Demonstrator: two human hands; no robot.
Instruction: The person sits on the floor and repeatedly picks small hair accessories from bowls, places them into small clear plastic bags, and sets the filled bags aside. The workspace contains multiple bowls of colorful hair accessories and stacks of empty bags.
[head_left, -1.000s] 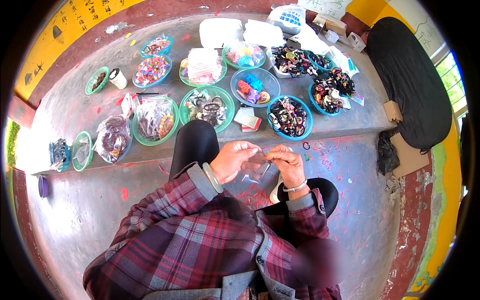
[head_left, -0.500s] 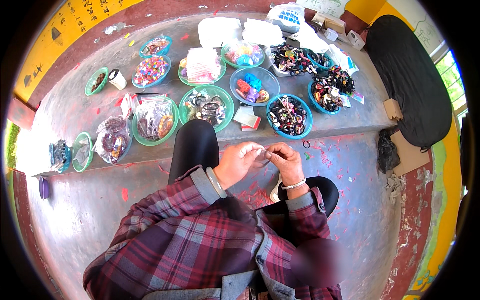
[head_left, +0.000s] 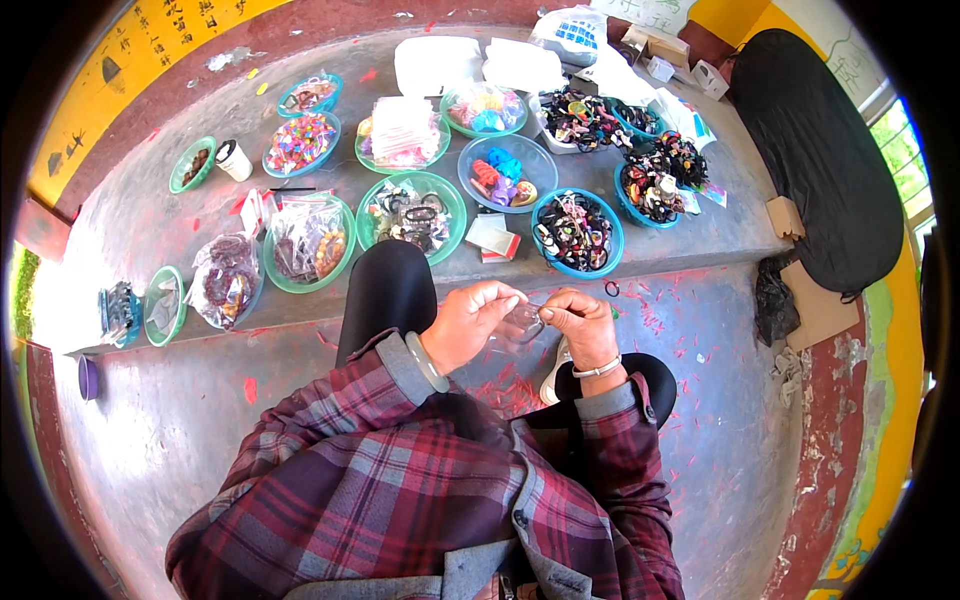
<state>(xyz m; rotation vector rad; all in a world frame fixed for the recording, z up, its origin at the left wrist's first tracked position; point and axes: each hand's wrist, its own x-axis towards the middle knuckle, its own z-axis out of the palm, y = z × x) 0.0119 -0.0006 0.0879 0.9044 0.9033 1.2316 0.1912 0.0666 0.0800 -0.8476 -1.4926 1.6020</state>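
Note:
Between my hands, above my lap, hangs a small clear plastic bag [head_left: 522, 324], see-through and hard to make out against the floor. My left hand [head_left: 466, 322] pinches one upper corner of it between thumb and fingertips. At the opposite corner my right hand [head_left: 588, 328] pinches it the same way, so its top edge is stretched between them. Whether anything lies inside the bag I cannot tell. Nearest to the hands on the ledge are a green basin of packaged hair accessories [head_left: 456, 235], some small white and red boxes [head_left: 492, 236] and a blue basin of dark hair ties [head_left: 540, 252].
Several more basins of trinkets stand along the grey concrete ledge [head_left: 700, 235]. A green basin carries a stack of clear packets [head_left: 405, 128]. A white paper cup [head_left: 234, 160] stands at left. Red scraps [head_left: 508, 392] litter the floor; a black bag [head_left: 776, 300] lies at right.
My hands have drawn slightly apart, the right one moving a little to the right. The clear bag between them is spread wider and shows more plainly.

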